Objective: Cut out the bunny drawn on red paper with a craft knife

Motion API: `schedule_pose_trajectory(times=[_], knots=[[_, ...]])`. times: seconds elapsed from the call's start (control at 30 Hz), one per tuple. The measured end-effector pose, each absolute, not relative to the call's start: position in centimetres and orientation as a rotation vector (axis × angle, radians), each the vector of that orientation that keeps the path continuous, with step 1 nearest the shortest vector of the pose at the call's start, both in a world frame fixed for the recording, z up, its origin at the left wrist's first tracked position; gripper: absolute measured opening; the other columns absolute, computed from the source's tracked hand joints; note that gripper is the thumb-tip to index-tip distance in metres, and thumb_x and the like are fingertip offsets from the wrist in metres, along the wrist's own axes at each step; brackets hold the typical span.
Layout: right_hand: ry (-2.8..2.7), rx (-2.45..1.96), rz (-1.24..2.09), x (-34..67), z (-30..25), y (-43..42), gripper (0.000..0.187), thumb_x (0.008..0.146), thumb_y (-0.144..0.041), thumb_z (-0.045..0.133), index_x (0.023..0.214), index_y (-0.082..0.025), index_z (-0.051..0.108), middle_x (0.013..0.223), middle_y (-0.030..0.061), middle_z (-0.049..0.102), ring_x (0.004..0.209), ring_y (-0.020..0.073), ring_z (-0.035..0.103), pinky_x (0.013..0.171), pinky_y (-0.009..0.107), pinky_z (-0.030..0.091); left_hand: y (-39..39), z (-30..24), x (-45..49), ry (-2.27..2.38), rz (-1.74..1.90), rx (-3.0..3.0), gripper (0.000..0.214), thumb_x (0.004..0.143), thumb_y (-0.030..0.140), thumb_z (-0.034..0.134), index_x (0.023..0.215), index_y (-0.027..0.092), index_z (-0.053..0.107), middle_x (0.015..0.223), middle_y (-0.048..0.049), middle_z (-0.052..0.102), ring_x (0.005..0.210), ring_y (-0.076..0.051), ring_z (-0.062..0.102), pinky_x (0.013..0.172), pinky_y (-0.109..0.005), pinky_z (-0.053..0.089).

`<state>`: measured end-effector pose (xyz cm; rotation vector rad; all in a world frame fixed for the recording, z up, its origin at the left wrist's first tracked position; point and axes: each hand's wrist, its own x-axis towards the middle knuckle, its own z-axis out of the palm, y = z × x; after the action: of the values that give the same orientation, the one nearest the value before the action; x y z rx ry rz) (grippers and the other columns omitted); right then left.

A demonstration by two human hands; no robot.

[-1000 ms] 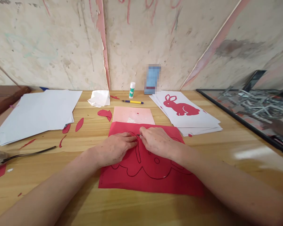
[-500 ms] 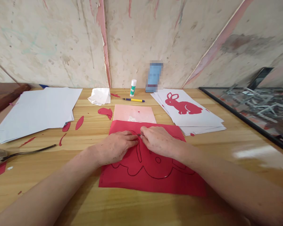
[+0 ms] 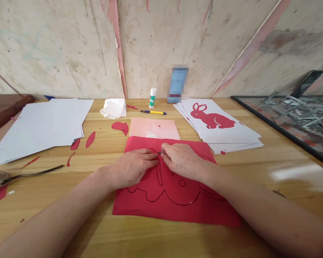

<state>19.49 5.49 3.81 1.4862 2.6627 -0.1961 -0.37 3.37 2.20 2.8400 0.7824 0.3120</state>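
A red paper sheet (image 3: 174, 211) with black outlines drawn on it lies in front of me, its far edge over a pink mat (image 3: 153, 125). My left hand (image 3: 136, 165) rests on the sheet with its fingers stretched out and pressing down. Opposite it, my right hand (image 3: 179, 159) is closed in a pinch. From its fingertips pokes the thin, dark metal tip of a small craft blade (image 3: 159, 153), touching the paper close to my left fingertips. The rest of the blade is hidden inside the hand.
Behind the mat are a yellow and blue pen (image 3: 153, 112), a glue stick (image 3: 152, 98) and crumpled white paper (image 3: 113, 108). White sheets (image 3: 43, 125) and red scraps (image 3: 120, 127) lie left. A red paper rabbit (image 3: 212, 116) rests on papers at right, beside a black-edged glass panel (image 3: 280, 129).
Both hands keep almost the same place on the red sheet, the blade tip barely moving. The view has shifted slightly.
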Motion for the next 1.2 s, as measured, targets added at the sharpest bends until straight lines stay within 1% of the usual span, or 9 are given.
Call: schedule_pose_trajectory(times=[0.13, 0.3, 0.47, 0.73, 0.97, 1.2], knots=[[2.638, 1.483, -0.199, 19.3, 4.0, 5.5, 0.013, 0.088, -0.023, 0.041, 0.084, -0.018, 0.053, 0.068, 0.0031, 0.06, 0.058, 0.0133, 0.049, 0.05, 0.028, 0.02, 3.4, 2.3, -0.3, 0.783, 0.307, 2.832, 0.036, 0.09, 0.008, 0.039, 0.118, 0.011, 0.06, 0.126, -0.0118, 0.058, 0.119, -0.024, 0.052, 0.099, -0.038, 0.046], [2.599, 1.455, -0.165, 18.7, 4.6, 5.3, 0.014, 0.087, -0.021, 0.042, 0.088, -0.016, 0.055, 0.07, 0.0064, 0.063, 0.061, 0.0155, 0.055, 0.049, 0.028, 0.02, 3.4, 2.3, -0.3, 0.767, 0.32, 2.819, 0.036, 0.089, 0.007, 0.039, 0.119, 0.01, 0.06, 0.125, -0.0125, 0.059, 0.119, -0.024, 0.052, 0.099, -0.038, 0.046], [2.591, 1.416, -0.132, 18.3, 4.9, 5.2, 0.017, 0.085, -0.019, 0.043, 0.094, -0.015, 0.057, 0.071, 0.0087, 0.064, 0.064, 0.0184, 0.059, 0.048, 0.029, 0.021, 3.5, 2.0, -0.4, 0.759, 0.353, 2.78, 0.037, 0.087, 0.005, 0.04, 0.117, 0.015, 0.059, 0.123, -0.0098, 0.06, 0.123, -0.022, 0.048, 0.1, -0.039, 0.045], [2.569, 1.426, -0.161, 18.3, 5.1, 5.2, 0.018, 0.084, -0.019, 0.044, 0.096, -0.015, 0.058, 0.07, 0.0083, 0.063, 0.064, 0.0183, 0.058, 0.048, 0.029, 0.021, 3.3, 2.1, -0.2, 0.793, 0.333, 2.784, 0.037, 0.087, 0.005, 0.04, 0.117, 0.015, 0.06, 0.125, -0.0086, 0.059, 0.123, -0.022, 0.048, 0.101, -0.038, 0.044], [2.59, 1.429, -0.176, 18.7, 4.7, 5.0, 0.015, 0.083, -0.019, 0.045, 0.092, -0.016, 0.058, 0.066, 0.0064, 0.061, 0.062, 0.0175, 0.056, 0.048, 0.028, 0.021, 3.4, 2.0, -0.2, 0.801, 0.327, 2.791, 0.037, 0.087, 0.006, 0.041, 0.12, 0.013, 0.058, 0.128, -0.0089, 0.057, 0.122, -0.021, 0.049, 0.102, -0.037, 0.044], [2.57, 1.452, -0.21, 18.9, 4.9, 5.0, 0.013, 0.084, -0.019, 0.045, 0.089, -0.017, 0.057, 0.07, 0.0066, 0.063, 0.061, 0.0167, 0.055, 0.048, 0.029, 0.021, 3.3, 2.0, -0.2, 0.808, 0.345, 2.811, 0.036, 0.088, 0.006, 0.041, 0.118, 0.014, 0.06, 0.127, -0.009, 0.058, 0.12, -0.022, 0.051, 0.099, -0.037, 0.046]])
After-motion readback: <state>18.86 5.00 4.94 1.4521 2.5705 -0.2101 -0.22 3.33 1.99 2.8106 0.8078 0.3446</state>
